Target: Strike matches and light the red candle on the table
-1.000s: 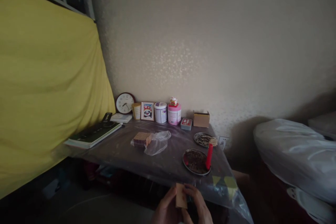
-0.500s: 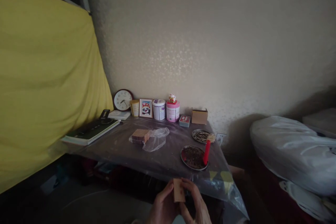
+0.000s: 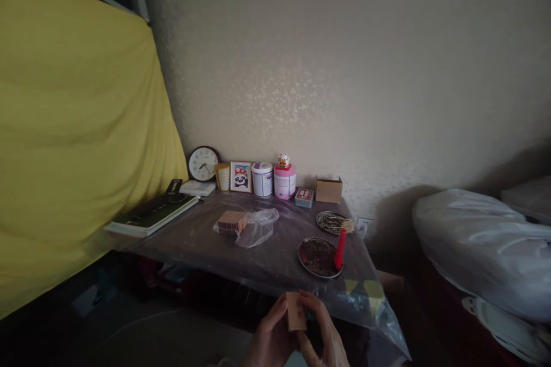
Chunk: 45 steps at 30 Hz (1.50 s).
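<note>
A small tan matchbox point(image 3: 296, 311) stands on end between my two hands, just in front of the table's near edge. Thumb and fingers of my left hand point(image 3: 272, 332) grip its left side. My right hand point(image 3: 325, 332) closes on it from the right, with fingers at its top and lower edge. Beyond them on the table lies a round dark plate point(image 3: 317, 255) with a red candle point(image 3: 340, 249) at its right rim. Behind it, another plate point(image 3: 321, 227) holds many thin sticks point(image 3: 340, 222) that look like matches. My palms are mostly hidden.
A stack of brown boxes point(image 3: 231, 222) sits in a clear plastic bag point(image 3: 260, 226). Along the wall stand a clock point(image 3: 204, 163), a panda picture point(image 3: 241, 176), two tins point(image 3: 262, 179), a card box point(image 3: 304, 197) and a cardboard box point(image 3: 329, 190). A book point(image 3: 155, 217) lies left.
The view has shifted very slightly. Both hands keep the same hold on the matchbox, and nothing on the table has moved.
</note>
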Each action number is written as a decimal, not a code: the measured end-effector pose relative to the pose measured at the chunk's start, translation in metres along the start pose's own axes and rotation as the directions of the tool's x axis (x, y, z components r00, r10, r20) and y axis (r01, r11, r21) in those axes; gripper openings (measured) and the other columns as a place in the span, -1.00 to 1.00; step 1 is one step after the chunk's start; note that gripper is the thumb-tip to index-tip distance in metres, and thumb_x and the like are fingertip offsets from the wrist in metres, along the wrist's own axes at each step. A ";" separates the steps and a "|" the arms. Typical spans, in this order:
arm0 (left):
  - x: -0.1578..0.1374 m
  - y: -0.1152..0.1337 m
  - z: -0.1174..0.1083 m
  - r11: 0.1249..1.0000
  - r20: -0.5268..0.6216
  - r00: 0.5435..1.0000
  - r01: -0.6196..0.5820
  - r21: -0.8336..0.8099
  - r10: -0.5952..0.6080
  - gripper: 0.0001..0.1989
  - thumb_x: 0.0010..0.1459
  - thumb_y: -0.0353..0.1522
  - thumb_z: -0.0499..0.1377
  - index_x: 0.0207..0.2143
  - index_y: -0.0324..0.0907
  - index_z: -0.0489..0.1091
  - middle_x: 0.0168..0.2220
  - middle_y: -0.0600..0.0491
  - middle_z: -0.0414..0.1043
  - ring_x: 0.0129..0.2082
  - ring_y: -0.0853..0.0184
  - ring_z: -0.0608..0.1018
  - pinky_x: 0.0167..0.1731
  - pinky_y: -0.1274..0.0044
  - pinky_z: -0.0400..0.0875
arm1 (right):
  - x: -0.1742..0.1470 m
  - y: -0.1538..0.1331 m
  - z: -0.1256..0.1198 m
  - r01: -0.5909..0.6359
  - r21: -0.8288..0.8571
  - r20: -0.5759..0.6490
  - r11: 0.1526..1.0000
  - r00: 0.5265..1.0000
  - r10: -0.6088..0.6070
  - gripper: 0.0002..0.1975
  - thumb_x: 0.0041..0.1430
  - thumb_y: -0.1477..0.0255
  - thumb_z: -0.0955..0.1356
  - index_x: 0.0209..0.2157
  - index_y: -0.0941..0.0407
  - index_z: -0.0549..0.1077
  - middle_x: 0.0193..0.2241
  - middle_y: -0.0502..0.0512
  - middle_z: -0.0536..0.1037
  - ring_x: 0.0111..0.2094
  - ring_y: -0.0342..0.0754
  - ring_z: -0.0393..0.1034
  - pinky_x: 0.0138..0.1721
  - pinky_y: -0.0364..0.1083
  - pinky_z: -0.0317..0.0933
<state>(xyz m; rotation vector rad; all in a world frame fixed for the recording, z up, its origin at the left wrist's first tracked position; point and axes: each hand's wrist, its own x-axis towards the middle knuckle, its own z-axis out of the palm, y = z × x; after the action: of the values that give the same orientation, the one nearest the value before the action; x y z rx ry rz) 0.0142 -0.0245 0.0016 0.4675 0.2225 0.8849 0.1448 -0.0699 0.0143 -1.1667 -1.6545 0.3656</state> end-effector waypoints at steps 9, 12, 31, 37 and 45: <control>-0.001 0.002 0.001 0.998 0.018 0.999 -0.038 0.047 0.038 -0.75 0.17 -0.30 0.05 -0.17 -0.19 0.44 -0.22 -0.04 0.44 -0.17 0.27 0.41 -0.16 0.47 0.19 | -0.002 0.002 0.009 -0.129 0.211 -0.028 0.969 0.990 0.138 -0.60 0.13 0.35 0.30 0.03 0.03 0.30 0.01 0.09 0.43 0.05 0.02 0.31 0.06 -0.08 0.21; -0.001 0.002 0.003 0.999 0.035 0.999 -0.016 0.044 0.014 -0.73 0.18 -0.29 0.04 -0.15 -0.19 0.42 -0.23 -0.05 0.45 -0.20 0.27 0.43 -0.21 0.47 0.21 | -0.003 0.005 0.012 -0.158 0.261 -0.016 0.952 0.986 0.168 -0.60 0.13 0.32 0.29 0.03 0.04 0.31 0.01 0.11 0.44 0.05 0.04 0.32 0.08 -0.05 0.19; -0.005 -0.001 0.007 1.000 0.062 0.998 -0.007 0.028 0.006 -0.67 0.14 -0.28 0.09 -0.03 -0.09 0.35 -0.17 -0.07 0.45 -0.18 0.21 0.46 -0.12 0.37 0.21 | -0.002 -0.008 0.004 -0.246 0.240 0.037 0.939 0.969 0.244 -0.60 0.17 0.40 0.27 0.06 0.06 0.27 0.03 0.12 0.43 0.04 0.01 0.33 0.06 -0.06 0.23; -0.003 -0.003 0.005 1.000 0.060 0.998 -0.001 0.019 0.000 -0.67 0.16 -0.27 0.07 -0.02 -0.09 0.34 -0.15 -0.07 0.44 -0.17 0.21 0.46 -0.19 0.39 0.24 | -0.002 0.001 0.004 -0.193 0.193 0.005 0.962 0.981 0.196 -0.62 0.16 0.39 0.28 0.04 0.03 0.28 0.01 0.09 0.44 0.01 0.01 0.36 0.02 -0.09 0.26; -0.002 -0.005 0.005 0.998 0.109 0.994 0.003 -0.061 0.004 -0.68 0.17 -0.29 0.06 -0.01 -0.10 0.33 -0.16 -0.06 0.46 -0.19 0.25 0.47 -0.19 0.41 0.25 | -0.009 0.005 0.007 -0.150 0.119 0.003 0.982 0.989 0.150 -0.61 0.18 0.40 0.26 0.06 0.03 0.23 0.03 0.09 0.41 0.05 -0.02 0.32 0.05 -0.12 0.21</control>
<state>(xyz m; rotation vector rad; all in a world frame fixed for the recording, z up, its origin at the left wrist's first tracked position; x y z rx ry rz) 0.0182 -0.0302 0.0037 0.4574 0.0950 0.8618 0.1411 -0.0725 0.0023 -1.2044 -1.5226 0.5483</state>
